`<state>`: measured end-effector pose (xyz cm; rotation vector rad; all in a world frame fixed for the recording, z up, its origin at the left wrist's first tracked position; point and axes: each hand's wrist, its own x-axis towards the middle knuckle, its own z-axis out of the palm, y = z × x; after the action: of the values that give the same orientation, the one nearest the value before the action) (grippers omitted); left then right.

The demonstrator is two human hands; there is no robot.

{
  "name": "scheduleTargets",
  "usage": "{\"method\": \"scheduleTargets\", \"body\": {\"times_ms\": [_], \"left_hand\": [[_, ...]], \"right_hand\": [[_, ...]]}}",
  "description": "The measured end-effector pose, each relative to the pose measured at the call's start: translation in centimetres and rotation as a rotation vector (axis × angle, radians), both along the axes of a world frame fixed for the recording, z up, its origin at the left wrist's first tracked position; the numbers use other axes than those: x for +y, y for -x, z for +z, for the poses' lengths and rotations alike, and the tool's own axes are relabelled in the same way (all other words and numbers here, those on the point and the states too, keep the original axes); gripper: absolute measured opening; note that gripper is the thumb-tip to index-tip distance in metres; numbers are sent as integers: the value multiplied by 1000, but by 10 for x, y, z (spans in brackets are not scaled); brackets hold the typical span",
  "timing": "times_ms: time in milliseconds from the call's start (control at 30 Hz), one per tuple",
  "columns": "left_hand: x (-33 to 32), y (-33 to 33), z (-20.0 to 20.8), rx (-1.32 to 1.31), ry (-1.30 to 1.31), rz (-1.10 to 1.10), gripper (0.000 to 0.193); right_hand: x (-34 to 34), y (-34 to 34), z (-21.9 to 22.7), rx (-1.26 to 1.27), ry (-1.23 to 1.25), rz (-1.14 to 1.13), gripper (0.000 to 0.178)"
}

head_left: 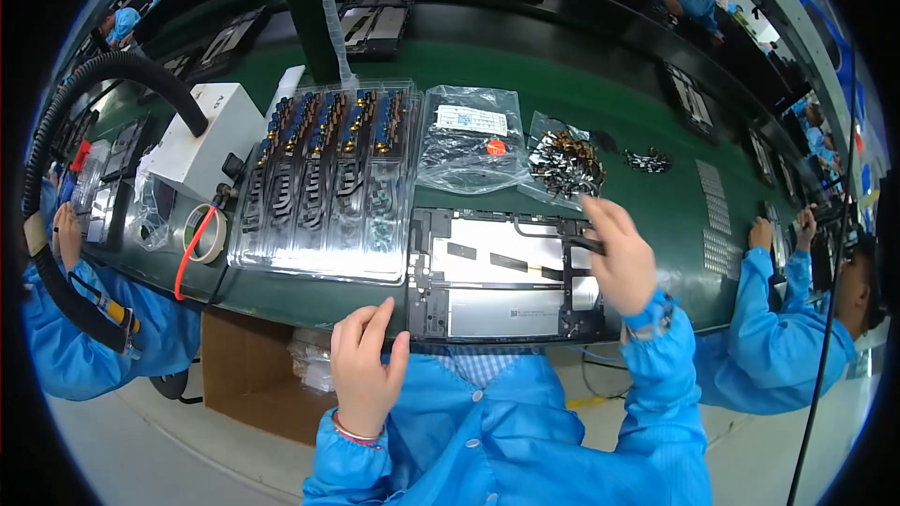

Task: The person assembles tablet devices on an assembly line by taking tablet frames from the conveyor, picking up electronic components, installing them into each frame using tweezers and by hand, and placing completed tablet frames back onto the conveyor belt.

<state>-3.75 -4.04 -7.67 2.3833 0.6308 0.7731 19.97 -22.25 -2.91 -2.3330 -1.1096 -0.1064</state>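
In front of me lies an opened flat electronic device (506,305), with silver battery-like panels in a black frame. My left hand (366,361) is open at the table's front edge, just left of the device, its fingers stretched out and nothing in them. Over the device's right end is my right hand (621,258), open, with its fingers reaching toward the far side. A dark strip (583,243) shows beside its thumb and fingers; whether they touch it I cannot tell. Beyond that hand, a clear bag (541,189) bears a pile of small dark and gold-coloured parts (566,161).
Left of the device stands a clear compartment tray (319,267) of black, blue and gold parts. A sealed plastic bag (469,155), tape roll (214,242) and white box with black hose (211,155) are nearby. Small-part rows (717,215) lie right. Co-workers (778,319) sit at both sides.
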Motion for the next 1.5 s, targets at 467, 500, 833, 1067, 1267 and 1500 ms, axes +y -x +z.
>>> {"method": "scheduleTargets", "body": {"times_ms": [467, 500, 833, 1067, 1267, 1500], "left_hand": [[-28, 27, 6, -128, 228, -216, 45], [-31, 22, 6, -188, 287, -258, 48], [-41, 7, -24, -215, 485, -541, 66], [-25, -3, -38, 354, -228, -382, 46], [-29, 0, -45, 397, -326, -337, 41], [-31, -4, -32, 349, -277, -318, 42]], "right_hand": [[-115, 72, -23, 1267, -913, -315, 44], [-109, 64, -11, 1244, -934, -306, 42], [20, -181, 42, 971, -1007, -421, 9], [107, -292, -18, 1136, -824, -666, 18], [122, -340, -42, 1073, -621, -747, 21], [142, -292, -20, 779, -581, -465, 32]]}}
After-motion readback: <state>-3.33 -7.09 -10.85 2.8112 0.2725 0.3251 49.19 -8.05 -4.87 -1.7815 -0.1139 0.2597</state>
